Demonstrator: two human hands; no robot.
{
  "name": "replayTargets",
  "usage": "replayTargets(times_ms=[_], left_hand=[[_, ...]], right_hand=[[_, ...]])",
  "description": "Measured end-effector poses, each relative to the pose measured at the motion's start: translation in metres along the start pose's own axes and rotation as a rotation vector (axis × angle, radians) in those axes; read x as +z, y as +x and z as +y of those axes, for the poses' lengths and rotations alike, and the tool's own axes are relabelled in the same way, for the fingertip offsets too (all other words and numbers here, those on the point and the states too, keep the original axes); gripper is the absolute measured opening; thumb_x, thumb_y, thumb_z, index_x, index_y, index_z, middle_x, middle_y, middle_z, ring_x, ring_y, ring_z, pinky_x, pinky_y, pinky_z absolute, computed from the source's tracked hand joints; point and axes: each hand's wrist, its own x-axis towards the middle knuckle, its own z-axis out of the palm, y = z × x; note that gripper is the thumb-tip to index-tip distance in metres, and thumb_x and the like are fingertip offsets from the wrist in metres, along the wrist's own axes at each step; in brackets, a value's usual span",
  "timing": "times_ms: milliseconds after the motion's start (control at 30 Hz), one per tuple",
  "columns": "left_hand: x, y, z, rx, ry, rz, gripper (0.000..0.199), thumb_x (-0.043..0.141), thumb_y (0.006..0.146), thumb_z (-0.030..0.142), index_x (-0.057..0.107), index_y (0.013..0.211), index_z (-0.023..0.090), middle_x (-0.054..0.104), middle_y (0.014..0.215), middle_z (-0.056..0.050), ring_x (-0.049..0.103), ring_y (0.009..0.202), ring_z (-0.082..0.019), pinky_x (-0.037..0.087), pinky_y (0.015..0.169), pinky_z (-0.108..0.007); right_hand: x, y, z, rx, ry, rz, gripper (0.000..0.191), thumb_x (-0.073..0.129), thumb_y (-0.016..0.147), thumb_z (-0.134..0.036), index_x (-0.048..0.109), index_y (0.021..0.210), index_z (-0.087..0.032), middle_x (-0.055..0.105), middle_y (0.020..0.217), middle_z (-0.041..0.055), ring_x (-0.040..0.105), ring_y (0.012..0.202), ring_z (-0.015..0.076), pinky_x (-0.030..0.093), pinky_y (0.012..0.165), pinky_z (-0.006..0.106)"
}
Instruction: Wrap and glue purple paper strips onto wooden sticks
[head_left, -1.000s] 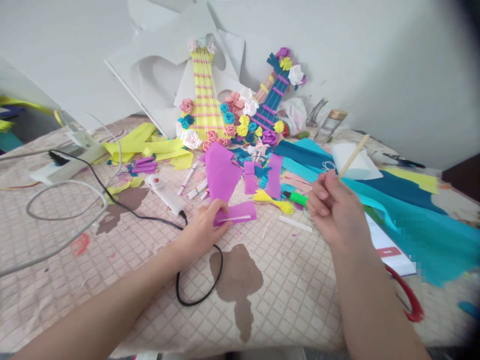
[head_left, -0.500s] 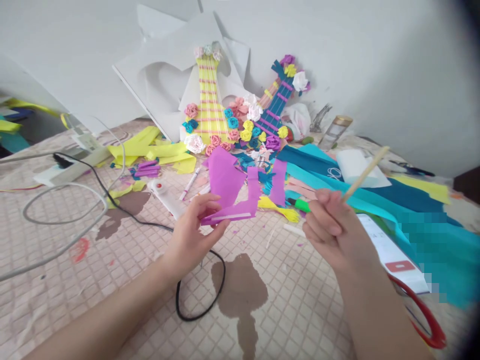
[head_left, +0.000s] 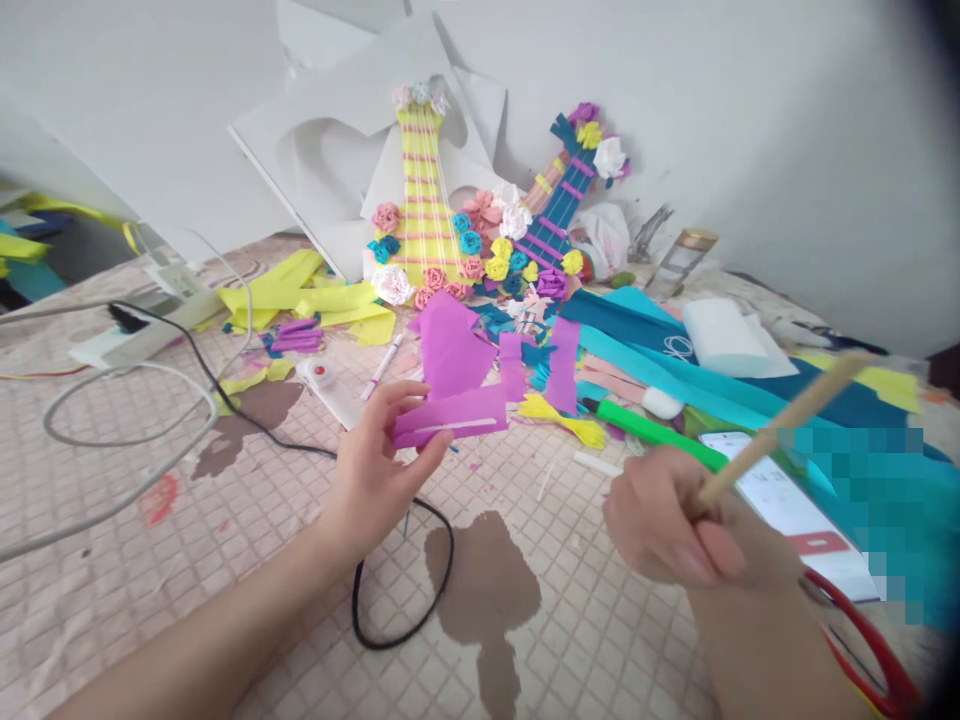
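Note:
My left hand (head_left: 379, 460) pinches a folded strip of purple crepe paper (head_left: 480, 408) between thumb and fingers, above the table. A thin white strip (head_left: 461, 427) runs along the paper's lower part. To the right, my right hand (head_left: 660, 515) is wrapped around a pale wooden stick (head_left: 787, 425) that slants up and right; its other end is hidden by the fist. A green marker (head_left: 649, 430) lies just beyond that hand. Behind the left hand rests a larger purple crepe paper piece (head_left: 454, 345), with smaller purple pieces to its right.
Two paper-covered guitar shapes, one yellow (head_left: 421, 200) and one blue (head_left: 559, 215), lean at the back with paper flowers. A phone (head_left: 787, 510) and red-handled scissors (head_left: 874, 635) lie right. A black cable (head_left: 356, 610) loops in front; a power strip (head_left: 142, 325) is left.
My right hand has moved down and nearer, with the stick, exposing the green marker. My left hand has tilted the purple strip so more of its face shows.

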Motion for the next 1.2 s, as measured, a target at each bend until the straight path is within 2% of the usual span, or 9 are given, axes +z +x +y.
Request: replayTargets(times_ms=[133,233,300,433,567,667,833,1033,1200], left_hand=[[0.0,0.001,0.001,0.017,-0.034,0.059,0.036,0.065,0.073,0.018,0.049,0.105,0.021,0.059,0.084,0.0,0.059,0.074,-0.011,0.048,0.065,-0.022],[-0.001,0.002,0.001,0.011,-0.039,0.08,0.036,0.065,0.073,0.017,0.05,0.104,0.021,0.06,0.084,0.0,0.059,0.074,-0.011,0.048,0.065,-0.023],[-0.002,0.002,0.001,0.006,-0.032,0.086,0.036,0.065,0.072,0.017,0.049,0.105,0.021,0.06,0.084,0.0,0.059,0.073,-0.012,0.048,0.065,-0.023],[-0.002,0.001,0.0,0.037,-0.012,0.098,0.036,0.065,0.072,0.016,0.05,0.104,0.022,0.06,0.084,0.0,0.059,0.075,-0.012,0.049,0.068,-0.024],[-0.001,-0.001,0.001,0.055,-0.003,0.077,0.038,0.065,0.073,0.016,0.049,0.106,0.022,0.061,0.084,0.0,0.06,0.075,-0.012,0.05,0.07,-0.024],[0.0,-0.003,0.001,0.058,0.005,0.062,0.037,0.065,0.073,0.017,0.049,0.106,0.022,0.061,0.084,0.0,0.061,0.074,-0.012,0.051,0.07,-0.024],[0.003,-0.009,0.0,0.068,0.039,0.057,0.039,0.067,0.072,0.017,0.051,0.107,0.024,0.06,0.088,0.0,0.061,0.081,-0.013,0.051,0.073,-0.025],[0.006,-0.011,0.005,0.005,-0.059,0.01,0.035,0.066,0.072,0.019,0.052,0.103,0.023,0.058,0.094,-0.002,0.06,0.084,-0.013,0.051,0.069,-0.023],[0.009,-0.009,0.011,-0.181,-0.168,-0.041,0.032,0.069,0.07,0.022,0.053,0.098,0.02,0.057,0.098,-0.003,0.059,0.086,-0.015,0.05,0.072,-0.026]], right_hand=[[0.001,-0.006,0.001,0.097,-0.056,-0.091,0.045,0.064,0.076,-0.042,0.043,0.046,-0.016,0.03,0.035,-0.0092,0.02,0.027,-0.0004,0.018,0.03,0.015],[0.001,-0.007,-0.006,0.191,-0.154,-0.253,0.043,0.062,0.077,-0.046,0.051,0.047,-0.017,0.038,0.034,-0.0058,0.031,0.028,0.0021,0.027,0.034,0.016],[-0.001,-0.005,-0.011,0.206,-0.213,-0.248,0.036,0.062,0.076,-0.046,0.061,0.054,-0.018,0.046,0.04,-0.003,0.04,0.033,0.0049,0.033,0.038,0.018],[-0.004,0.004,-0.008,0.04,-0.314,0.014,0.014,0.067,0.074,-0.039,0.072,0.069,-0.027,0.054,0.059,-0.0007,0.049,0.053,0.0093,0.038,0.046,0.02],[-0.002,0.016,0.008,-0.054,-0.546,0.405,0.008,0.074,0.068,-0.034,0.07,0.063,-0.029,0.047,0.049,-0.0015,0.052,0.085,0.0192,0.044,0.068,0.03],[0.003,0.024,0.018,-0.013,-0.587,0.61,0.015,0.078,0.061,-0.032,0.067,0.057,-0.025,0.056,0.064,-0.0006,0.053,0.074,0.0163,0.042,0.062,0.028],[0.013,0.034,0.027,0.106,-0.598,0.717,0.021,0.075,0.062,-0.036,0.063,0.058,-0.02,0.055,0.06,-0.0029,0.034,0.045,0.0067,0.025,0.04,0.023],[0.018,0.038,0.036,0.027,-0.89,0.792,0.014,0.064,0.076,-0.03,0.069,0.066,-0.022,0.054,0.056,-0.0031,0.046,0.056,0.0107,0.037,0.053,0.024],[0.026,0.041,0.042,0.056,-0.919,0.789,0.005,0.068,0.072,-0.023,0.068,0.067,-0.021,0.057,0.06,-0.0044,0.041,0.048,0.0072,0.031,0.043,0.021]])
